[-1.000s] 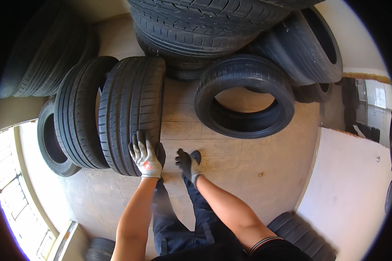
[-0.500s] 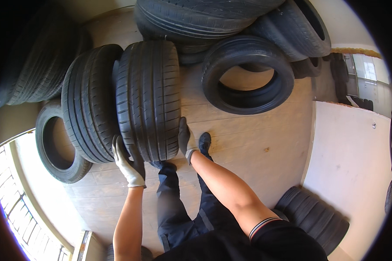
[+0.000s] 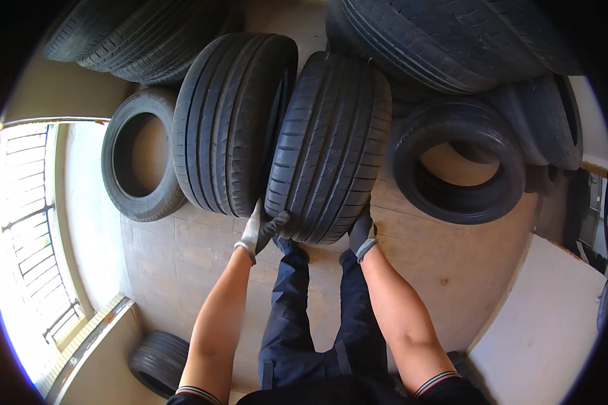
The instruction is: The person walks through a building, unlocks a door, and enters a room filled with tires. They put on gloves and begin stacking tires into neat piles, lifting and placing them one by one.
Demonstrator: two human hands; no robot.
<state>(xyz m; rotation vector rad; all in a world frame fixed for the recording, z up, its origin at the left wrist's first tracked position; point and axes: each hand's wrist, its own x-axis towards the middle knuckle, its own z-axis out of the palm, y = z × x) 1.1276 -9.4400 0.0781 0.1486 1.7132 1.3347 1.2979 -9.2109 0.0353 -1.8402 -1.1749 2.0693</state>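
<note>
Looking down past your dark trouser legs [image 3: 317,317], you see both bare forearms reaching forward over a tan plank floor [image 3: 182,256]. Your left hand [image 3: 260,229], in a grey work glove, is curled around the lower left edge of an upright tyre [image 3: 331,145], fingers wrapped onto the tread. Your right hand [image 3: 362,233], in a darker glove, presses the tyre's lower right edge; its fingers are mostly hidden behind the rubber, so how tightly they are closed cannot be told. The tyre stands on its tread at the middle of the floor, just ahead of your feet, touching a second upright tyre [image 3: 226,121] on its left. This looks like the gripping step, with the tyre braced between both hands. Any roll or lift would call for an even hold on both sides, so that it does not tip against its neighbour. Farther left a tyre [image 3: 138,158] leans by the wall; to the right another [image 3: 459,162] lies flat. Beyond them a stack of tyres [image 3: 446,40] fills the far edge, and one more tyre [image 3: 159,361] sits at the near left corner.
</note>
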